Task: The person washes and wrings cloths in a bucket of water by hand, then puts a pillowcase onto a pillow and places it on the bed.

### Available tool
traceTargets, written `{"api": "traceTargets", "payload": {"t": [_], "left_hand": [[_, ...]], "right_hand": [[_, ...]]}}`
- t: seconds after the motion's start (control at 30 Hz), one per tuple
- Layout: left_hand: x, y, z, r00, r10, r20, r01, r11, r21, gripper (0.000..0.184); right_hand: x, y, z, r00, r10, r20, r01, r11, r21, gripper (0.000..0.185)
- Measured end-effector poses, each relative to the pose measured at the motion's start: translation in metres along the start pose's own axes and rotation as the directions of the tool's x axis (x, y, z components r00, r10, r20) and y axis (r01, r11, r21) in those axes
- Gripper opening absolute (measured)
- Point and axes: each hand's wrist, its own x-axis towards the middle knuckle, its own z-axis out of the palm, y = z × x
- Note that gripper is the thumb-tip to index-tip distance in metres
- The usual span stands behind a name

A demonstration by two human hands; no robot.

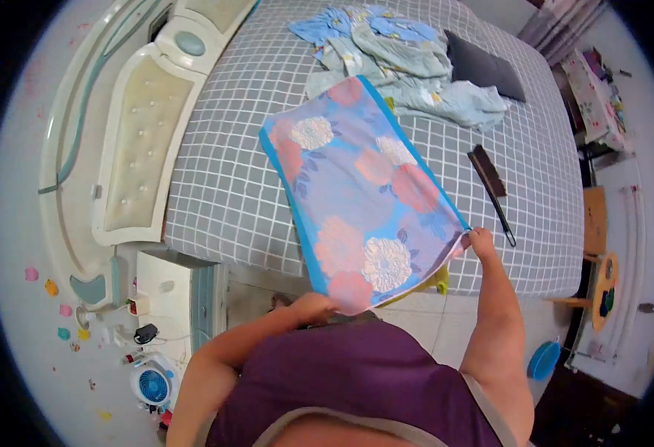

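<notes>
A flowered cloth [357, 190] with blue side edges lies spread over the near part of the bed, pink, lilac and white blooms showing. Its near edge hangs over the bed's side towards me. At the near left corner, my left hand [314, 307] is closed on the cloth. My right hand [480, 243] pinches the near right corner, pulling that edge fairly taut. Part of a yellow-green cloth [440, 281] shows below the near edge; most of it is hidden. Whether the flowered cloth is one layer or two, I cannot tell.
The bed [226, 156] has a grey checked sheet. Farther back lie crumpled light bedding [386, 63] and a dark grey pillow [485, 65]. A bed brush [493, 190] rests at the right. A nightstand [167, 294] with a small fan [152, 386] stands left.
</notes>
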Motion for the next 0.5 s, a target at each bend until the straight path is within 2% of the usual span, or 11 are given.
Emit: {"api": "traceTargets", "payload": {"t": [0.03,0.13,0.17,0.27,0.3,0.4,0.5], "left_hand": [[0.002,0.002,0.004,0.999,-0.012,0.036,0.012,1.0,-0.007,0.027],[0.008,0.003,0.018,0.994,-0.027,0.11,0.032,0.999,-0.04,0.026],[0.008,0.0,0.025,0.994,-0.024,0.107,0.031,0.998,-0.063,0.025],[0.01,-0.019,0.052,0.982,-0.045,0.183,0.062,0.994,-0.086,0.026],[0.01,-0.026,0.058,0.974,-0.059,0.218,0.079,0.993,-0.084,0.027],[0.011,-0.018,0.06,0.944,-0.105,0.312,0.121,0.992,-0.032,0.029],[0.015,-0.036,0.082,0.927,-0.146,0.345,0.145,0.989,0.03,0.029]], "right_hand": [[-0.009,0.003,0.001,0.999,0.019,0.028,-0.02,0.999,0.047,0.027],[-0.029,0.023,0.007,0.998,-0.043,0.047,0.048,0.993,-0.112,0.028],[-0.038,0.026,0.007,0.996,-0.05,0.071,0.054,0.996,-0.069,0.028],[-0.056,0.056,0.025,0.994,0.004,0.106,0.008,0.994,-0.111,0.028],[-0.067,0.039,0.015,0.983,0.074,0.167,-0.053,0.99,-0.13,0.03],[-0.08,0.085,0.043,0.981,0.087,0.174,-0.067,0.991,-0.116,0.031],[-0.097,0.055,0.034,0.935,0.254,0.246,-0.235,0.966,-0.106,0.025]]}}
